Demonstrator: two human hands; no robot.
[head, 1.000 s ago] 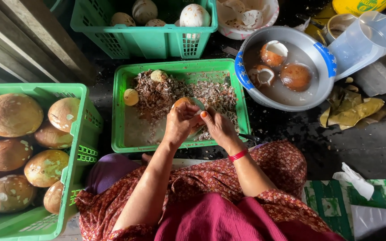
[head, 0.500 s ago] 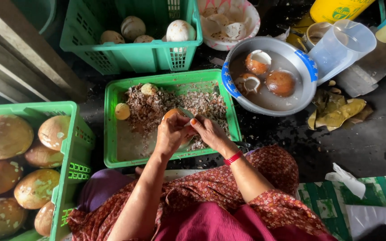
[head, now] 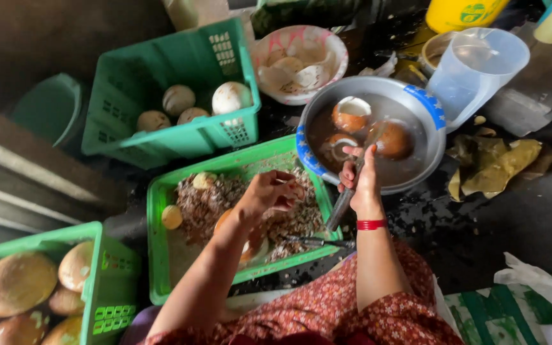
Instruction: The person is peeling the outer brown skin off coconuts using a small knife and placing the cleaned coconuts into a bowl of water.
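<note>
Hands over the green tray (head: 161,211)

Right hand (head: 362,182) fingers clamped on a knife (head: 346,191); left hand (head: 269,191) fingers curled together, contents unclear, above husk scraps (head: 206,201).

Three green crates (head: 180,137) (head: 161,255) (head: 107,287), three coconuts soaking in one metal basin (head: 432,108), four peeled ones (head: 190,105) up top, one clear jug (head: 474,70).

Shallow crate (head: 161,255) sat directly before the person, holding shavings (head: 212,198) and a peeled coconut (head: 172,216) at its left side. Left hand (head: 268,193) hovered over the crate's middle; right hand (head: 360,179) sat over the near rim of the metal basin (head: 429,108), right of the crate. Three coconuts (head: 351,114) lay in the basin. Behind the crate: a deeper crate (head: 161,64) with coconuts. Left: a third crate (head: 113,281), also filled.
</note>
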